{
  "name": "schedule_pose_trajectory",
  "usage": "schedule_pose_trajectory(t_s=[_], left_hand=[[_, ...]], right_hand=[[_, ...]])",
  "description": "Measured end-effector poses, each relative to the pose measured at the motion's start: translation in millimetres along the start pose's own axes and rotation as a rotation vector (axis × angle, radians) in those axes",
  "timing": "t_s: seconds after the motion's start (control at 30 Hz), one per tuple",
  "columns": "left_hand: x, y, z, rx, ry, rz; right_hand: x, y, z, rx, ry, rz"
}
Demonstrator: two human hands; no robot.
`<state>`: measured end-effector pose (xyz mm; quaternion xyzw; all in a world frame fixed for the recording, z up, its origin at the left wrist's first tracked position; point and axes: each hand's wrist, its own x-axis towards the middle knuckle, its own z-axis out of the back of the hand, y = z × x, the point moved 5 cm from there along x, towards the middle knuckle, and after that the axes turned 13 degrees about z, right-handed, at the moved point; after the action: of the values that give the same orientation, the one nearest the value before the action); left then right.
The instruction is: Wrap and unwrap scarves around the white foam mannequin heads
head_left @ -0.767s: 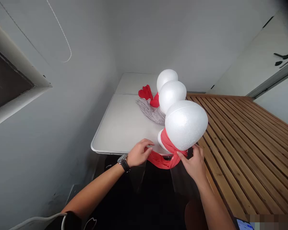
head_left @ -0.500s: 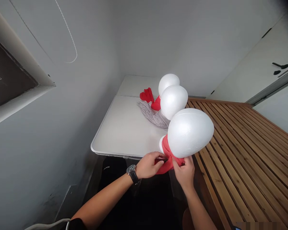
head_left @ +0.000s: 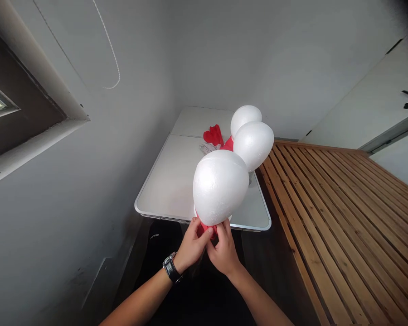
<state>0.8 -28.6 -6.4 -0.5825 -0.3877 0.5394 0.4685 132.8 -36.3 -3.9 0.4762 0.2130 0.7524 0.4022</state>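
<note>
A white foam mannequin head (head_left: 221, 185) stands at the table's front edge, its top toward me. Red scarf cloth (head_left: 210, 232) is at its neck, mostly hidden by the head and my fingers. My left hand (head_left: 191, 246), with a watch on the wrist, is closed on the cloth from the left. From the right, my right hand (head_left: 224, 251) grips the same cloth, close against the left. Two more foam heads, a nearer one (head_left: 255, 145) and a farther one (head_left: 245, 118), stand behind.
Crumpled red cloth (head_left: 213, 135) and grey cloth (head_left: 208, 147) lie by the rear heads on the white table (head_left: 166, 181). A slatted wooden bed frame (head_left: 329, 203) is to the right. Walls stand left and behind, with a window frame (head_left: 30, 86) at left.
The near head has turned more upright and shifted left, now covering most of the grey cloth. My hands have moved left and closer together on the red scarf. The view has shifted slightly.
</note>
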Motion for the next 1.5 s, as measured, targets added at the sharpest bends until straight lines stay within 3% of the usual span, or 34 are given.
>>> schedule_pose_trajectory(t_s=[0.1, 0.23, 0.33, 0.43, 0.5, 0.63, 0.67, 0.8, 0.9, 1.03, 1.3, 1.37, 1.5], left_hand=[[2, -8, 3.4, 0.135, -0.064, 0.019], [2, -19, 1.7, 0.321, -0.015, 0.029], [3, -16, -3.5, 0.251, 0.015, 0.024], [7, -1, -9.7, 0.031, -0.004, 0.053], [9, 9, -11.9, -0.118, -0.049, 0.103], [9, 17, -9.4, -0.209, -0.168, 0.135], [9, 16, -8.6, -0.19, -0.173, 0.132], [9, 13, -8.2, -0.085, -0.083, 0.124], [11, 11, -6.3, -0.016, -0.014, 0.114], [12, 6, -0.8, 0.086, 0.026, 0.113], [17, 12, 23.3, -0.092, -0.116, 0.188], [18, 13, 25.1, -0.255, -0.048, 0.244], [12, 3, 13.2, -0.49, 0.289, 0.376]], right_hand=[[3, -2, 2, 0.061, 0.086, -0.001], [8, -5, 15, 0.119, 0.167, -0.024], [9, -2, 21, 0.175, 0.191, -0.03], [6, 0, 17, 0.318, 0.187, -0.087], [2, -3, 13, 0.443, 0.132, -0.169], [-10, -27, 13, 0.548, -0.226, -0.466], [-12, -32, 11, 0.547, -0.263, -0.535], [-10, -37, -3, 0.569, -0.136, -0.66], [-3, -36, -8, 0.557, -0.109, -0.693], [1, -39, -10, 0.552, -0.205, -0.749], [-2, -48, -4, 0.649, -0.38, -0.786], [1, -47, -6, 0.745, -0.386, -0.792], [3, -41, -16, 0.895, -0.354, -0.816]])
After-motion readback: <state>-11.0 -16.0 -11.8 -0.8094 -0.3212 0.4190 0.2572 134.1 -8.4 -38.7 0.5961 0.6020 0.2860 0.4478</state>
